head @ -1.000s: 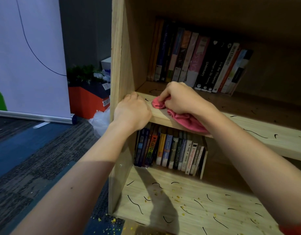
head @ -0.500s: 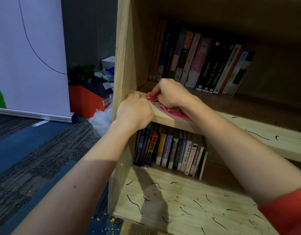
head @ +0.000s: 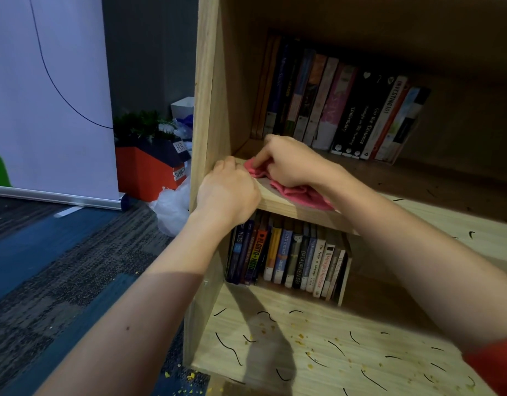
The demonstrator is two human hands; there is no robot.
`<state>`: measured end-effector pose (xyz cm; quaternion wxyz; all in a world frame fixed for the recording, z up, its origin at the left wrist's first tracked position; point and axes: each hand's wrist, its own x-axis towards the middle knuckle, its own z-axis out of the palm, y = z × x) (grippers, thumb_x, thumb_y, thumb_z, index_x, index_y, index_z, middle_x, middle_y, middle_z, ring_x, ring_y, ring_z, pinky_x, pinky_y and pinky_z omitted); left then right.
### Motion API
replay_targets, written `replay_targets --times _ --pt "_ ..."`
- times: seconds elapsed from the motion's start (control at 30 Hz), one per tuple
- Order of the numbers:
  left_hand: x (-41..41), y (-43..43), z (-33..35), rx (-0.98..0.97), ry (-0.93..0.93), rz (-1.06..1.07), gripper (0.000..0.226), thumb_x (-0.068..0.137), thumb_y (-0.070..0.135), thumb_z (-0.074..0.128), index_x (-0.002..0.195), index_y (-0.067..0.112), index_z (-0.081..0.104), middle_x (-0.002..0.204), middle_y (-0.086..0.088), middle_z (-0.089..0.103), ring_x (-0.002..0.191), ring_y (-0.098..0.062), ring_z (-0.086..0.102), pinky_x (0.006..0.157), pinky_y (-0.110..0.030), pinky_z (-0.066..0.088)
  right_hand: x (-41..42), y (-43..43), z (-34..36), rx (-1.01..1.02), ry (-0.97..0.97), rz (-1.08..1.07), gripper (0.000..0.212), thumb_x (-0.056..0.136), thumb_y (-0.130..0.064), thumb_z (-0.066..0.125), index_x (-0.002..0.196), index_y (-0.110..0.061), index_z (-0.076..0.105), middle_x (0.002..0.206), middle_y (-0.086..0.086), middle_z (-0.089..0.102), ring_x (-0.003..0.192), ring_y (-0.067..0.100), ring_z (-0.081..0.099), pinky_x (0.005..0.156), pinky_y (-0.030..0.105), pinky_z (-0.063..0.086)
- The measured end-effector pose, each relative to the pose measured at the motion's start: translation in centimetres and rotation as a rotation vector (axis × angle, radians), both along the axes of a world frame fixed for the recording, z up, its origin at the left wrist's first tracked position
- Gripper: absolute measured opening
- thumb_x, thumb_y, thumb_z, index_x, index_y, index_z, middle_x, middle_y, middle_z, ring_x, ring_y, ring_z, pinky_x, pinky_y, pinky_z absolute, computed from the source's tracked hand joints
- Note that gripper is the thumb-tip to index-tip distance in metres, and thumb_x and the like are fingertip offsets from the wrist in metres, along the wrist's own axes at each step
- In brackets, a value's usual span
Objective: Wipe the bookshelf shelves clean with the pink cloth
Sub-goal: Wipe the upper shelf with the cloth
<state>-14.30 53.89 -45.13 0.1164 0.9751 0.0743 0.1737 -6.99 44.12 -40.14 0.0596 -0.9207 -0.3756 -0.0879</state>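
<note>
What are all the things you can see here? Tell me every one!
bookshelf: one, light wood, centre and right
pink cloth: one, pink, middle shelf's left front
upper books: one row, mixed colours, back of middle shelf
lower books: one row, mixed colours, bottom shelf
squiggle marks: many, black, both shelves
crumbs: many, yellow, bottom shelf and carpet
banner: one, white, far left
planter box: one, orange, left of bookshelf
plastic bag: one, white, on carpet beside bookshelf
carpet: one, blue and grey, lower left
left hand: one, grips middle shelf's front corner
right hand: one, holds pink cloth
</note>
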Motion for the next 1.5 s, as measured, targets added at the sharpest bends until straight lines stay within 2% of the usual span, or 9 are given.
replay_targets --times 0.17,0.53,0.63,0.9,1.17,1.23,1.33,1.4,1.5 --pt "0.0 -0.1 0.0 -0.01 -0.001 0.004 0.04 0.098 0.016 0.03 0.128 -0.005 0.044 0.132 -0.019 0.04 0.121 -0.031 0.038 0.103 -0.036 0.03 1.7 -0.2 0.4 -0.019 -0.013 -0.068 0.048 0.087 0.005 0.041 0.119 -0.021 0.065 0.123 0.001 0.062 0.104 0.021 0.059 0.087 0.034 0.051" --pt "0.5 0.4 0.2 0.022 0.064 -0.021 0.041 0.097 0.016 0.028 0.126 -0.006 0.046 0.131 -0.022 0.04 0.12 -0.034 0.037 0.105 -0.039 0.03 1.7 0.6 0.1 -0.034 -0.019 -0.002 0.047 0.088 0.003 0.04 0.119 -0.023 0.065 0.121 0.001 0.062 0.103 0.02 0.059 0.087 0.036 0.051" --pt "0.4 0.3 0.3 -0.014 0.069 -0.013 0.04 0.098 0.017 0.029 0.128 -0.005 0.045 0.132 -0.02 0.04 0.121 -0.033 0.037 0.105 -0.038 0.03 0.7 0.3 0.1 -0.059 -0.01 0.069 0.043 0.091 0.0 0.043 0.121 -0.023 0.063 0.101 -0.006 0.052 0.094 0.013 0.053 0.078 0.028 0.043" --pt "-0.2 0.1 0.3 -0.186 0.003 -0.047 0.062 0.098 0.016 0.033 0.147 -0.004 -0.001 0.156 -0.016 -0.004 0.142 -0.03 0.014 0.116 -0.035 0.013 1.4 0.6 0.6 -0.116 0.006 -0.064 0.046 0.089 0.001 0.042 0.122 -0.024 0.062 0.12 0.004 0.063 0.097 0.022 0.061 0.081 0.037 0.054" --pt "0.0 0.2 1.1 -0.323 0.07 -0.016 0.054 0.095 0.007 0.037 0.143 -0.005 0.018 0.149 -0.021 0.019 0.138 -0.033 0.023 0.113 -0.035 0.019 1.5 -0.1 -0.2 -0.067 0.072 -0.122 0.037 0.092 -0.012 0.044 0.126 -0.018 0.059 0.132 0.01 0.05 0.109 0.027 0.054 0.093 0.038 0.048" --pt "0.1 0.2 1.4 -0.353 0.049 -0.003 0.045 0.096 0.007 0.036 0.139 -0.005 0.028 0.144 -0.022 0.028 0.133 -0.034 0.031 0.108 -0.035 0.026 1.0 0.5 0.0 0.037 0.23 -0.148 0.032 0.095 -0.026 0.046 0.12 -0.01 0.059 0.121 0.011 0.049 0.101 0.026 0.054 0.092 0.038 0.047" --pt "0.1 0.5 1.7 -0.472 0.003 -0.056 0.044 0.102 0.022 0.03 0.141 0.001 0.032 0.145 -0.019 0.035 0.132 -0.031 0.036 0.106 -0.033 0.028 -0.4 -1.1 1.8 0.578 0.687 -0.132 0.028 0.095 -0.022 0.046 0.119 -0.012 0.057 0.101 0.006 0.058 0.094 0.019 0.06 0.09 0.031 0.048" --pt "-0.1 0.7 1.9 -0.576 -0.008 -0.119 0.053 0.102 0.038 0.024 0.146 0.008 0.027 0.148 -0.015 0.034 0.134 -0.027 0.036 0.111 -0.035 0.026 -0.9 -3.5 2.9 0.793 0.72 -0.146 0.032 0.096 -0.015 0.043 0.125 -0.009 0.055 0.105 0.006 0.056 0.093 0.017 0.057 0.088 0.027 0.047" --pt "-0.1 0.5 2.3 -0.636 -0.011 -0.171 0.058 0.101 0.045 0.019 0.147 0.01 0.025 0.15 -0.011 0.033 0.137 -0.023 0.033 0.11 -0.032 0.024 -2.9 -5.6 3.0 0.48 0.466 -0.126 0.031 0.094 -0.003 0.041 0.119 -0.006 0.06 0.097 0.003 0.06 0.073 0.01 0.054 0.063 0.02 0.051"
